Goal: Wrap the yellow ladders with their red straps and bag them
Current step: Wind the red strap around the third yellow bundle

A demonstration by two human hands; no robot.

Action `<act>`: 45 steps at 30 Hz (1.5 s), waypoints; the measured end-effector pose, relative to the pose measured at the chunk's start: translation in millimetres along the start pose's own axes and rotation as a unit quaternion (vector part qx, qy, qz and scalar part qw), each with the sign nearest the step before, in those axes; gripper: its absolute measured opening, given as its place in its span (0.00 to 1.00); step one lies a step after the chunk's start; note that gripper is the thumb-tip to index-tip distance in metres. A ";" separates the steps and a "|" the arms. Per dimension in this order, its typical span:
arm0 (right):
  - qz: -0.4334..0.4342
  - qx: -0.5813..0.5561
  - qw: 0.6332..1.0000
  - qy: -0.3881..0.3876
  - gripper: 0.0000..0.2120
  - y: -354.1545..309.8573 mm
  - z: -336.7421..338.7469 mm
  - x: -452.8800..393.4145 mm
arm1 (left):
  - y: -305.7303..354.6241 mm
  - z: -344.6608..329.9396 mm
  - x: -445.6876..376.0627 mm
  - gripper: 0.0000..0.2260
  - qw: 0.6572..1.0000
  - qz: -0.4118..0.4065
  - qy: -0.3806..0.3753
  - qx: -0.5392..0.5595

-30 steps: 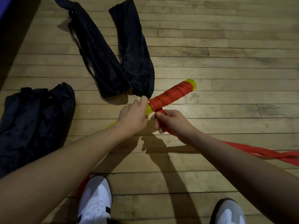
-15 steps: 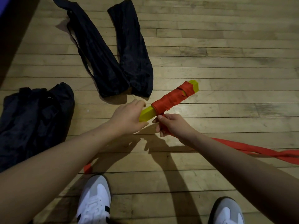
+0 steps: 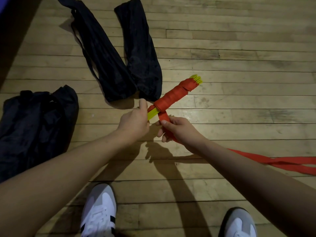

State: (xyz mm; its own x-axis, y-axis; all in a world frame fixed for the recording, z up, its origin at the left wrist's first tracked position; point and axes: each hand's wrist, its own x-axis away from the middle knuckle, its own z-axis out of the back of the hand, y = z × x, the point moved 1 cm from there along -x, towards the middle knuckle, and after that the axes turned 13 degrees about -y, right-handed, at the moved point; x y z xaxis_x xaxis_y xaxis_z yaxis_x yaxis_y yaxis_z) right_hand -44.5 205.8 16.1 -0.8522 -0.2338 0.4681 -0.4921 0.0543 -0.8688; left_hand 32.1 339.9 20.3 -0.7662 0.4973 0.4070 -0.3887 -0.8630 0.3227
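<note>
hands [image 3: 133, 122] [image 3: 177, 129] hold yellow ladder [image 3: 153, 114] — red strap [image 3: 172, 98] half-wound.

Bare wooden floor [image 3: 239, 108] right of hands; black bags [image 3: 119, 65] left.

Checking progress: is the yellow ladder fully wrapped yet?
Partly wrapped: the red strap covers most of the yellow ladder, but yellow shows near the left hand.
</note>
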 end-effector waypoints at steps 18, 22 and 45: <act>-0.038 0.031 0.998 0.030 0.11 9.1 6.7 1.7 | -6.7 3.1 -1.0 0.17 0.994 -0.090 -0.045 0.029; -0.033 0.049 0.998 0.015 0.12 9.9 5.2 3.7 | -9.2 -2.6 -4.5 0.16 0.986 -0.072 -0.128 0.077; -0.028 0.042 0.994 0.093 0.12 5.2 14.4 4.3 | 0.4 -2.4 -13.2 0.30 0.987 -0.048 -0.150 0.009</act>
State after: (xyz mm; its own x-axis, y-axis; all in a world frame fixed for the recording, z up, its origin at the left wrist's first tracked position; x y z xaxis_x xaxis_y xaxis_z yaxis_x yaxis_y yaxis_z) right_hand -48.1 191.1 11.3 -0.8463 -0.0494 0.5304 -0.5292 -0.0361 -0.8477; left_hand 40.8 332.9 13.1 -0.5389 0.5835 0.6075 -0.4407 -0.8099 0.3870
